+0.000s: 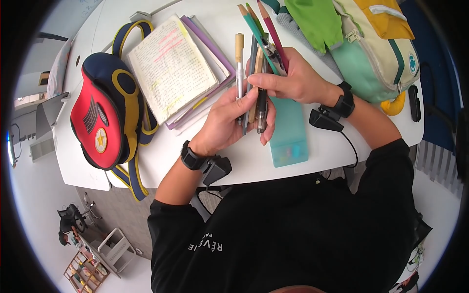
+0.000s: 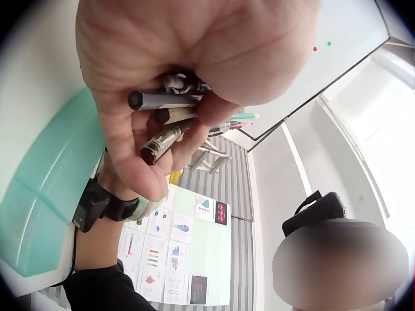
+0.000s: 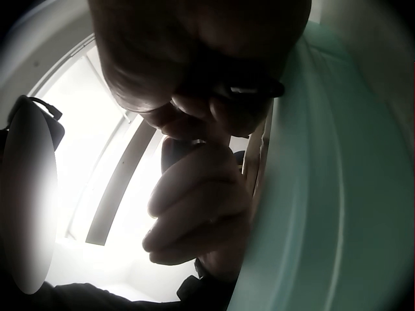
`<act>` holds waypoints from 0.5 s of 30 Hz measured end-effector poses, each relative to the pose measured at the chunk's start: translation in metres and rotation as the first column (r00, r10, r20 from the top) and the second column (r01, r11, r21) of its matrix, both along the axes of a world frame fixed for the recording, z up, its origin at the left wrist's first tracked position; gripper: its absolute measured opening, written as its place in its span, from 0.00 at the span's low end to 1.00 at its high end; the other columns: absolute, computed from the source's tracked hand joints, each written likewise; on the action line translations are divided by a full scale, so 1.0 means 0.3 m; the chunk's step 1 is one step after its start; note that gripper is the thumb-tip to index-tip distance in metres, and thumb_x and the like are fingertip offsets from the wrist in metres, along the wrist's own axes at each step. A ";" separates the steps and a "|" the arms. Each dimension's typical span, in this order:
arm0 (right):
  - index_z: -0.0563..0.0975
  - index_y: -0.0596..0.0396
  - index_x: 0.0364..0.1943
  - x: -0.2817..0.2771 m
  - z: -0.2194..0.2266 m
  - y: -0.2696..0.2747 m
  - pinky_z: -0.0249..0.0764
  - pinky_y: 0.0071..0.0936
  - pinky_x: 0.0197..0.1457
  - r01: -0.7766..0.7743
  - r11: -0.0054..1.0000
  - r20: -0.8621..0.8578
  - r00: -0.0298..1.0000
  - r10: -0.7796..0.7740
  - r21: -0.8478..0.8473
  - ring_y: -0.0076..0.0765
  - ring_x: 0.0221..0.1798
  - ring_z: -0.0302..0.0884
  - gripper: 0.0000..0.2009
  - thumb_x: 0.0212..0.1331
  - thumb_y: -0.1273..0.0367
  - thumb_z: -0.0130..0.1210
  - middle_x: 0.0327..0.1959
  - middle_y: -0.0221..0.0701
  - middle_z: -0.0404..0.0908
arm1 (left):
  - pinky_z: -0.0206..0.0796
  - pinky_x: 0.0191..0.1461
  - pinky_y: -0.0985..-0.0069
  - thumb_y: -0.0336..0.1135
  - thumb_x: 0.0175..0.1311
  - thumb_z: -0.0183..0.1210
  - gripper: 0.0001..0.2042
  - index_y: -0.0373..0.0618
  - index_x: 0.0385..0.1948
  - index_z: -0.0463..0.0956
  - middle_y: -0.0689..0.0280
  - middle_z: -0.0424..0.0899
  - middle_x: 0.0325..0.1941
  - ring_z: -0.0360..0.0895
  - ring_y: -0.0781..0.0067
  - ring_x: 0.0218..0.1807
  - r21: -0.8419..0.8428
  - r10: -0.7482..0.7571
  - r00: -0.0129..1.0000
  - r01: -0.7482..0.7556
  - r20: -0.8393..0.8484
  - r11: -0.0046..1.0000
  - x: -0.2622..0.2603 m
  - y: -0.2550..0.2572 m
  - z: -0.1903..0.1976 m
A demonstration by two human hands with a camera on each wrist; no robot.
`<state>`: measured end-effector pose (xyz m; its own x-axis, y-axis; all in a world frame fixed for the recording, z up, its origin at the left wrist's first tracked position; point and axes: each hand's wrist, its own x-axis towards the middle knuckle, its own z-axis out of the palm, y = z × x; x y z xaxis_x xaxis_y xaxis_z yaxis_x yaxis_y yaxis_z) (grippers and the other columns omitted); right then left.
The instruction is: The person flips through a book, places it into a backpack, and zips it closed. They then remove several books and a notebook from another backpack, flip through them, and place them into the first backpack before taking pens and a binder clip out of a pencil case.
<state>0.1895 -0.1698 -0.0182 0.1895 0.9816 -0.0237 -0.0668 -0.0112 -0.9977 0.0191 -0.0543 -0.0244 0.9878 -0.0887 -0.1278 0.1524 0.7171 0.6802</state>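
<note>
Both hands meet over the desk around a bundle of pens and pencils. My left hand (image 1: 222, 119) grips its lower part: a silver pen with a tan cap (image 1: 239, 66), a grey pen (image 2: 162, 100) and a dark clear-barrelled pen (image 2: 167, 142) show there. In my right hand (image 1: 304, 80) are colored pencils, among them a maroon pencil (image 1: 271, 31) and a teal pencil (image 1: 250, 23); its thumb lies across the pens by the left fingertips. Beneath the hands lies a translucent teal pencil case (image 1: 289, 134). The right wrist view is dark, the held ends mostly hidden.
An open notebook (image 1: 171, 63) lies atop other books at the back left. Left of it is a red and navy bag (image 1: 105, 112) with loose straps. A green and cream backpack (image 1: 371, 58) stands at the right, near a small black object (image 1: 414, 103) at the desk's edge.
</note>
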 end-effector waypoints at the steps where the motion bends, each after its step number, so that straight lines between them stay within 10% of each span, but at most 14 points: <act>1: 0.78 0.57 0.43 -0.003 0.005 0.002 0.63 0.15 0.26 -0.003 1.000 0.003 1.000 0.003 0.001 0.13 0.25 0.68 0.12 0.64 0.64 0.64 0.25 0.20 0.76 | 0.71 0.28 0.72 0.47 0.80 0.41 0.18 0.38 0.51 0.66 0.56 0.80 0.35 0.81 0.61 0.29 0.040 0.006 1.000 -0.006 -0.019 0.999 -0.001 0.002 -0.002; 15: 0.79 0.58 0.43 -0.028 -0.001 0.004 0.67 0.16 0.28 0.019 0.991 0.082 0.996 -0.030 0.129 0.15 0.27 0.73 0.13 0.68 0.62 0.61 0.27 0.23 0.78 | 0.63 0.27 0.75 0.48 0.80 0.40 0.18 0.41 0.51 0.67 0.61 0.77 0.31 0.75 0.68 0.25 0.064 -0.013 0.999 0.011 0.031 0.998 -0.012 0.002 0.001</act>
<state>0.1810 -0.1686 -0.0184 0.2095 0.9706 0.1186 0.0185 0.1173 -0.9929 0.0156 -0.0537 -0.0243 0.9904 -0.0933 -0.1023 0.1384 0.6700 0.7294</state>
